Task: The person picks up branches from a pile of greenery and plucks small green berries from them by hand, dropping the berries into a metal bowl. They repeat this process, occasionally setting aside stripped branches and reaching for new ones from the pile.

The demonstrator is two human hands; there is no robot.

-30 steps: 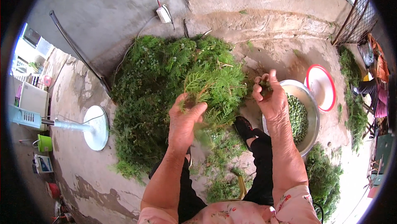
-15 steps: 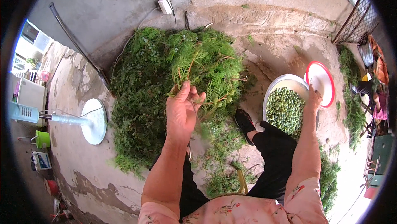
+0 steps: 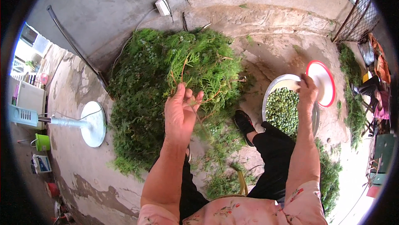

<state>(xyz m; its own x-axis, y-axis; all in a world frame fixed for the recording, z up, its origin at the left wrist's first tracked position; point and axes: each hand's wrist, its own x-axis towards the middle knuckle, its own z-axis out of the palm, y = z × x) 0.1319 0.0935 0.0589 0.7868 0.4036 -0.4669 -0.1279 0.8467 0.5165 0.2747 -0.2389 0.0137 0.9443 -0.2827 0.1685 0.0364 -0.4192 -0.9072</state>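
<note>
My left hand [image 3: 179,106] is closed round the stem of a leafy evergreen sprig [image 3: 184,69], with a few round green cones on it, in front of a big heap of cut branches [image 3: 137,96]. Over the right part of a wide metal basin [image 3: 270,88] is my right hand [image 3: 306,92], its fingers loosely apart and nothing visible in them. Small round green cones [image 3: 282,108] fill much of the basin. Beyond that hand, a white bowl with a red rim [image 3: 326,83] stands partly behind the basin.
Loose green clippings [image 3: 224,150] litter the ground between my feet, near my black shoe [image 3: 244,126]. At left stands a pale round-based stand [image 3: 93,123] with a cord. More branches [image 3: 353,96] lie at right. A grey wall [image 3: 112,9] closes off the back.
My right hand has shifted left and slightly up over the basin, its fingers lifting away from the bowl. The left hand still holds the sprig, barely moved.
</note>
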